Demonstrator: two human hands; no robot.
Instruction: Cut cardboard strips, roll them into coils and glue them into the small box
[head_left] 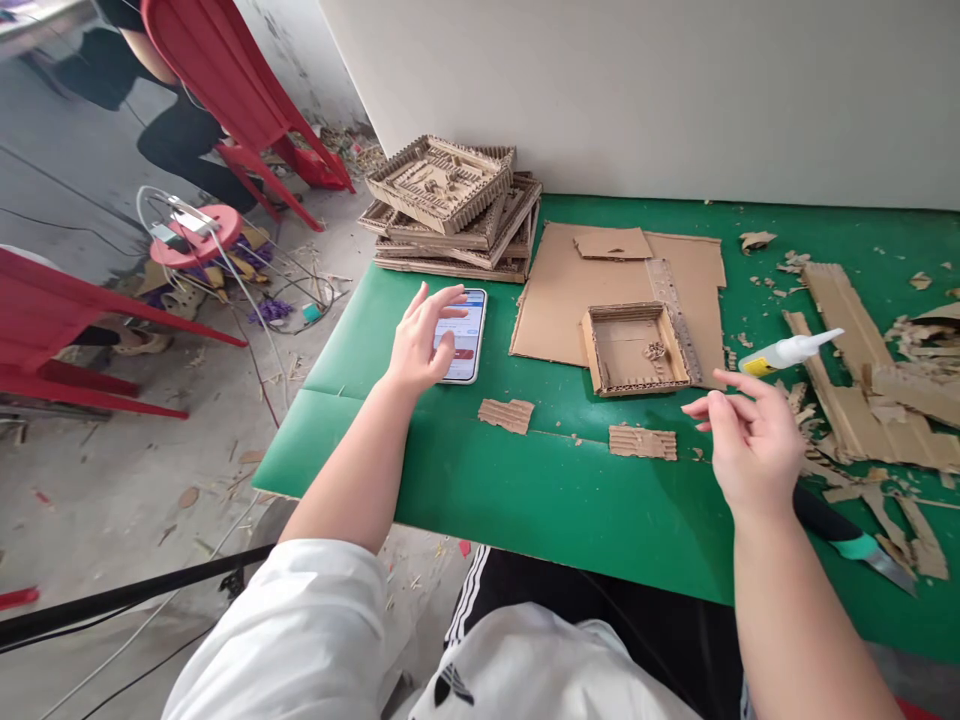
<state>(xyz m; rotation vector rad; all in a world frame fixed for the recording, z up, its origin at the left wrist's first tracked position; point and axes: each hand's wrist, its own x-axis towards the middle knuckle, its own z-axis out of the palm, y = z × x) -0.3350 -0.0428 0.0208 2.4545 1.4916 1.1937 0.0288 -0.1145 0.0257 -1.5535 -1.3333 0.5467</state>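
Observation:
My left hand hovers over a smartphone with a lit screen, fingers apart and nothing held. To the right, my right hand is raised above the table with its fingers loosely curled and apart, holding nothing. Between the hands stands a small open cardboard box with a bit of crumpled cardboard inside. Two pieces of corrugated cardboard lie in front of it, a left piece and a right piece. A glue bottle lies just beyond my right hand.
Cardboard trays are stacked at the back left. A flat cardboard sheet and a ruler lie behind the box. Strips and scraps cover the right side, near a utility knife. Red chairs and a seated person are at left.

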